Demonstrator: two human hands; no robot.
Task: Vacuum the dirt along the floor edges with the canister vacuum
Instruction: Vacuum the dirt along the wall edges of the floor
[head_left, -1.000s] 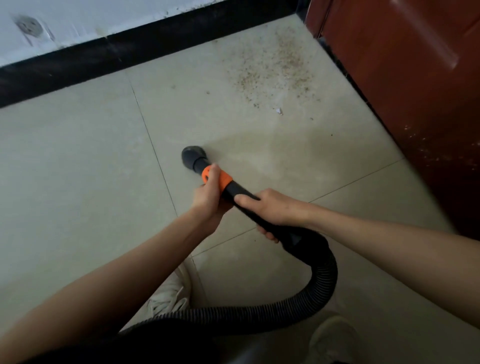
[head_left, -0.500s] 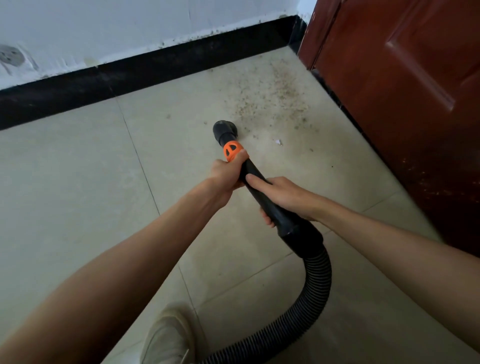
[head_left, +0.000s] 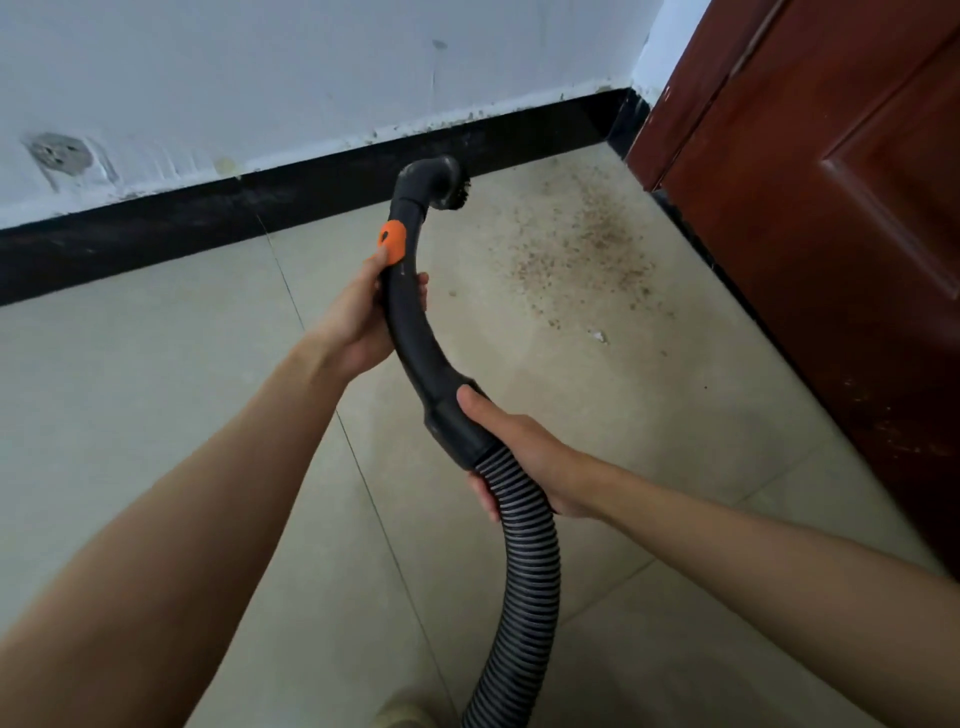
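Through the head camera I am gripping the curved wand (head_left: 410, 332) with my left hand (head_left: 358, 322) just under its orange slider (head_left: 392, 241), while my right hand (head_left: 524, 457) is wrapping the cuff where the ribbed hose (head_left: 524, 582) begins. The brush head (head_left: 441, 182) is hanging above the floor beside the black skirting (head_left: 156, 234). The dirt (head_left: 587, 249) is lying ahead and to the right, toward the door (head_left: 831, 208), nearer my right side.

Single head-worn wide-angle view, looking forward and down along both forearms, close to the hands, floor (head_left: 156, 415) filling most of the frame, facing the baseboard (head_left: 156, 234), door (head_left: 831, 208) at right, edges seemingly bent by the lens
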